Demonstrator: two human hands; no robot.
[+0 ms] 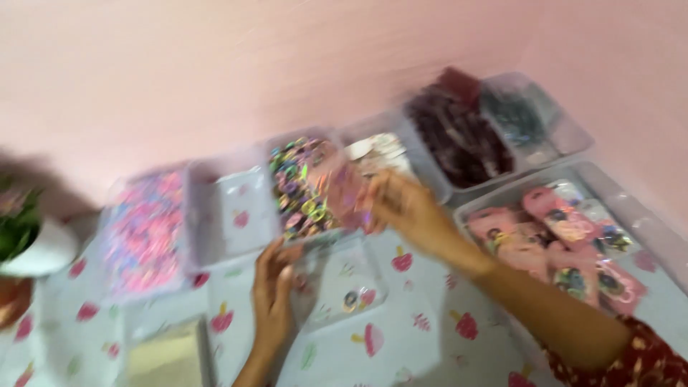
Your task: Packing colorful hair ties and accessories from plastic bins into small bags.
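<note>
- The view looks down over a table (401, 358) with a white cloth printed in pink fruit; the picture is blurred by motion.
- My left hand (274, 287) reaches up from the bottom edge, fingers curled round the near left corner of a small clear tub (337, 287), seemingly to steady it on the cloth.
- That tub sits in front of me, near the middle, and is almost empty: I see one or two small rings on its floor.
- My right hand (401, 208) comes in from the right, raised over the tub's far edge. Its fingers are pinched on a small pink packet (351, 197); blur hides just how the fingertips meet.
- The packet hangs in the air between the tub and a tray of beads (301, 186), multicoloured, just behind it.
- Further trays line the wall side by side, each with one sort of item: pink bits (143, 229) at left, an almost bare tray (229, 211), then dark red pieces (462, 136) and grey ones (519, 115).
- At right, a larger tray holds pink packets (559, 244) lying flat.
- A potted plant (21, 229) stands at the far left edge.
</note>
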